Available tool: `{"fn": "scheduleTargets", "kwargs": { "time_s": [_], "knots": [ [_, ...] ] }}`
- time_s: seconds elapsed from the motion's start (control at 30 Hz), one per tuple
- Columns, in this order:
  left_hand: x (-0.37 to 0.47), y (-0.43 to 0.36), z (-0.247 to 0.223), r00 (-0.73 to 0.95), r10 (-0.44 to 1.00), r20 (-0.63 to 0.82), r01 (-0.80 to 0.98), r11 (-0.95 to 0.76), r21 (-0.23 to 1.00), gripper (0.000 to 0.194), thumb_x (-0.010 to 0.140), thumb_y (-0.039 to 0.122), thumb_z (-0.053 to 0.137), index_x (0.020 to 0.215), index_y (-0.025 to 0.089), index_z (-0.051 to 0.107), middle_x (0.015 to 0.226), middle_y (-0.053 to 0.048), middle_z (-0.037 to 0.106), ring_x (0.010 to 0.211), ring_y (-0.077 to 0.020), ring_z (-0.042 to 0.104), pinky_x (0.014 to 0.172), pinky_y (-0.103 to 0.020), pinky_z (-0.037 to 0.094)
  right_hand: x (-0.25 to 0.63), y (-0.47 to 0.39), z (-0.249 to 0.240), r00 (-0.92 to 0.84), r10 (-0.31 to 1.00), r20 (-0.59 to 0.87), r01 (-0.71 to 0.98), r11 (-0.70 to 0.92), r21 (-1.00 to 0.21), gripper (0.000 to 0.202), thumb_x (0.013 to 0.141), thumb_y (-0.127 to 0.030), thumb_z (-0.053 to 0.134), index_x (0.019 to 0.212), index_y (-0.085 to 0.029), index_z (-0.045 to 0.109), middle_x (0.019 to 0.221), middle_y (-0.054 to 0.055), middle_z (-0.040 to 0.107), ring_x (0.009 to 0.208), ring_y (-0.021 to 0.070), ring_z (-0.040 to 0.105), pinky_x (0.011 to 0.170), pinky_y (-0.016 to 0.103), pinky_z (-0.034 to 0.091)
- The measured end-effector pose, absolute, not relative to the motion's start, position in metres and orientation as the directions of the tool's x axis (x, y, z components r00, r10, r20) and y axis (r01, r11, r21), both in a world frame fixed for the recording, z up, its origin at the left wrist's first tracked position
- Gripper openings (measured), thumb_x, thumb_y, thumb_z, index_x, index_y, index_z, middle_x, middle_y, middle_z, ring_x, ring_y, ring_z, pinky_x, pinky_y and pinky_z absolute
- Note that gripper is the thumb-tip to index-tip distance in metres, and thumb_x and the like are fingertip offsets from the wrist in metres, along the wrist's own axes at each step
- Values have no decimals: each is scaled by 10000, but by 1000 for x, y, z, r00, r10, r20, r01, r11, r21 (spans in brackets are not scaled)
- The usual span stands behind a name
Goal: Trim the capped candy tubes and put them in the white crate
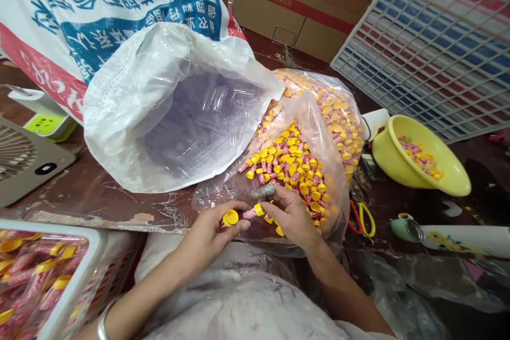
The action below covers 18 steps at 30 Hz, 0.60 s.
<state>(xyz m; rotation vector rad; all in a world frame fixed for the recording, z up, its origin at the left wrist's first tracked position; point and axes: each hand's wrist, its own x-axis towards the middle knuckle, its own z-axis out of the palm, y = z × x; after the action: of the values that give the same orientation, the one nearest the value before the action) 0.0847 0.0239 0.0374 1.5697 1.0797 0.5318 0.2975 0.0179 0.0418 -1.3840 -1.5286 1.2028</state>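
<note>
My left hand [217,227] is closed around a yellow-ended tube [230,218], its round yellow end facing up toward me. Between both hands lies a small red-and-white patterned tube with a yellow cap [255,211], pinched at the cap by my right hand [292,218]. A grey-green speckled wrap [263,190] covers one right fingertip. Just beyond my hands, many more small yellow-capped tubes [295,154] spill inside an open clear plastic bag [332,186]. Behind my left hand, a large white sack [119,164] gapes open, with clear plastic tubes [207,117] inside.
At lower left stands a white basket [93,247] of larger filled tubes with yellow caps. A fan [32,159] sits left. To the right are scissors [364,218], a yellow bowl [398,170] holding small tubes and a flowered cylinder [458,239]. A white grid rack [430,48] rises behind.
</note>
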Motion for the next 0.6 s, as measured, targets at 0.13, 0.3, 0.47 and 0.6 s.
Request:
{"fn": "scheduleTargets", "kwargs": {
  "time_s": [0.13, 0.3, 0.47, 0.6],
  "knots": [
    [92, 22, 38, 456, 857, -238, 223, 149, 963, 300, 906, 459, 610, 1030, 195, 677, 959, -29, 720, 873, -203, 641, 792, -296, 485, 289, 10, 48, -167, 976, 137, 504, 204, -840, 183, 983, -314, 529, 890, -202, 640, 814, 19, 649, 780, 169, 608, 737, 282, 495],
    [99, 18, 36, 445, 822, -354, -153, 460, 875, 334, 849, 457, 693, 1000, 167, 626, 897, -37, 721, 763, -195, 693, 792, -348, 565, 279, -1, 39, -335, 874, 352, 617, 486, -619, 578, 789, -445, 793, 1238, -187, 535, 1205, 147, 625, 1172, 309, 580, 1011, 472, 499],
    [109, 16, 29, 411, 823, -392, -296, 527, 797, 358, 801, 432, 755, 958, 149, 604, 805, -32, 713, 745, -194, 709, 776, -327, 580, 258, -5, 23, -231, 851, 471, 713, 477, -513, 441, 772, -381, 776, 1089, -197, 531, 1047, 131, 621, 1077, 319, 609, 966, 505, 529],
    [88, 12, 30, 410, 835, -367, -171, 465, 869, 344, 847, 466, 683, 980, 158, 610, 817, -45, 715, 749, -205, 693, 753, -333, 575, 254, -1, 29, -354, 858, 371, 666, 510, -544, 576, 719, -449, 835, 1138, -188, 537, 1136, 142, 633, 1166, 323, 585, 1012, 494, 504]
  ]
}}
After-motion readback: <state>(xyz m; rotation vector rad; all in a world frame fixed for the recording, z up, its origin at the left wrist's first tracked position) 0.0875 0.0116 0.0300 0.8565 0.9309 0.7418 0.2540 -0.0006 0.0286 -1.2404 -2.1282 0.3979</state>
